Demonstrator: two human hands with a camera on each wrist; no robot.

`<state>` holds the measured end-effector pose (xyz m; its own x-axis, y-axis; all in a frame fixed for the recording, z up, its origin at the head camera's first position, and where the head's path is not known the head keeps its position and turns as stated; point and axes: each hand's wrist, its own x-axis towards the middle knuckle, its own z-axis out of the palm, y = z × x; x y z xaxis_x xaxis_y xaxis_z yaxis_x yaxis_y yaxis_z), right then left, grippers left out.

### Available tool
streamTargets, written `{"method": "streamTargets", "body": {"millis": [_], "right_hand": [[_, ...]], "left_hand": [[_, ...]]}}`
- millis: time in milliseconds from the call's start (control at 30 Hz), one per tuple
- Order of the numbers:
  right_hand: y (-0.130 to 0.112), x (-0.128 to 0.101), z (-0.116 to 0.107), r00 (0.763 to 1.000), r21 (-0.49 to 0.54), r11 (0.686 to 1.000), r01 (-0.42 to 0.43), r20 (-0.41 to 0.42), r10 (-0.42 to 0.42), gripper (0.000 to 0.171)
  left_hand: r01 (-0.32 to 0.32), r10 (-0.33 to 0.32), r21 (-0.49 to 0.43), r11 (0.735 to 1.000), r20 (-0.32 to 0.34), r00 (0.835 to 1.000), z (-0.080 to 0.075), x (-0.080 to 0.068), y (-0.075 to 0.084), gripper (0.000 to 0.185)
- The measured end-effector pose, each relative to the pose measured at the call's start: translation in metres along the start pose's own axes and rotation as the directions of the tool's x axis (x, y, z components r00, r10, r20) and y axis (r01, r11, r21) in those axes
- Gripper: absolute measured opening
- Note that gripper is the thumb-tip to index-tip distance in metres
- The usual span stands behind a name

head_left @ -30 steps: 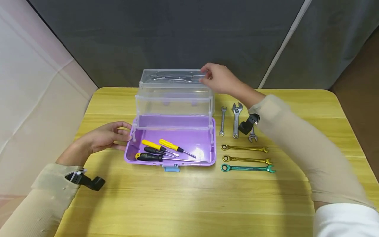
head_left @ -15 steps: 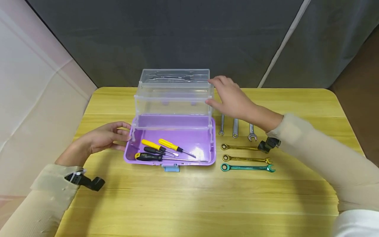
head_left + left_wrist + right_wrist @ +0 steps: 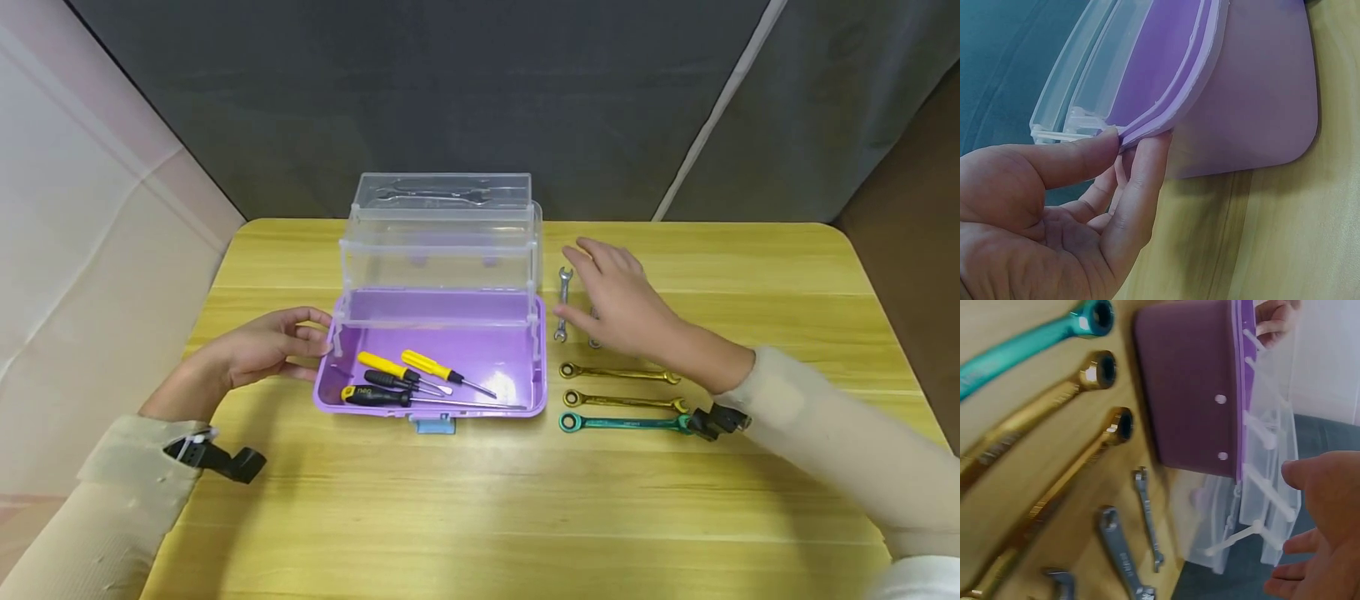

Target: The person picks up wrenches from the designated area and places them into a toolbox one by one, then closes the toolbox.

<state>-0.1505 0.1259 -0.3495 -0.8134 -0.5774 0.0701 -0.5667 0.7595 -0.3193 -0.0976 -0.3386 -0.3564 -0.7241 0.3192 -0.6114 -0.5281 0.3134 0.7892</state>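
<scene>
My left hand (image 3: 266, 346) pinches the left rim of a purple toolbox (image 3: 510, 358) between thumb and fingers, which the left wrist view shows close up. My right hand (image 3: 626, 304), fingers spread and holding nothing, hovers over the grey wrenches right of the box. Beside its fingertips lies a small double open-end wrench (image 3: 564, 304). An adjustable wrench (image 3: 1121, 553) is mostly hidden by that hand in the head view. Another grey wrench (image 3: 1062, 582) shows only in part. Clear fold-out trays (image 3: 435, 287) stand raised, and the top one holds silver wrenches (image 3: 438, 196).
Yellow-handled (image 3: 427, 365) and black-handled screwdrivers (image 3: 378, 397) lie inside the box. Two gold ratchet wrenches (image 3: 618, 374) and a green ratchet wrench (image 3: 626, 423) lie in a row at the right. A blue latch (image 3: 435, 425) hangs at the box front. A dark curtain (image 3: 450, 100) stands behind the table.
My right hand has left the top clear tray, where its fingers were together, and come down and right over the grey wrenches, fingers spreading. My left hand stays on the rim.
</scene>
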Motion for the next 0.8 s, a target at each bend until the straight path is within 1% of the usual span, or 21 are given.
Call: {"method": "streamTargets", "body": {"millis": [100, 300, 500, 800], "right_hand": [[0.006, -0.010, 0.005, 0.999, 0.006, 0.999, -0.032, 0.012, 0.032, 0.079], [0.019, -0.025, 0.016, 0.997, 0.006, 0.997, -0.076, 0.003, 0.076, 0.079], [0.031, -0.040, 0.022, 0.987, 0.052, 0.986, -0.157, 0.047, 0.155, 0.084], [0.054, -0.055, 0.029, 0.976, 0.083, 0.973, -0.213, 0.072, 0.208, 0.087]], "left_hand": [[0.001, -0.001, 0.000, 1.000, 0.000, 1.000, 0.000, 0.000, 0.000, 0.029], [0.002, -0.002, 0.003, 1.000, 0.002, 1.000, 0.000, 0.000, 0.001, 0.027], [-0.003, 0.003, -0.003, 1.000, 0.007, 1.000, 0.002, 0.000, 0.001, 0.026], [0.000, 0.000, -0.002, 1.000, 0.005, 1.000, 0.003, 0.000, 0.003, 0.026]]}}
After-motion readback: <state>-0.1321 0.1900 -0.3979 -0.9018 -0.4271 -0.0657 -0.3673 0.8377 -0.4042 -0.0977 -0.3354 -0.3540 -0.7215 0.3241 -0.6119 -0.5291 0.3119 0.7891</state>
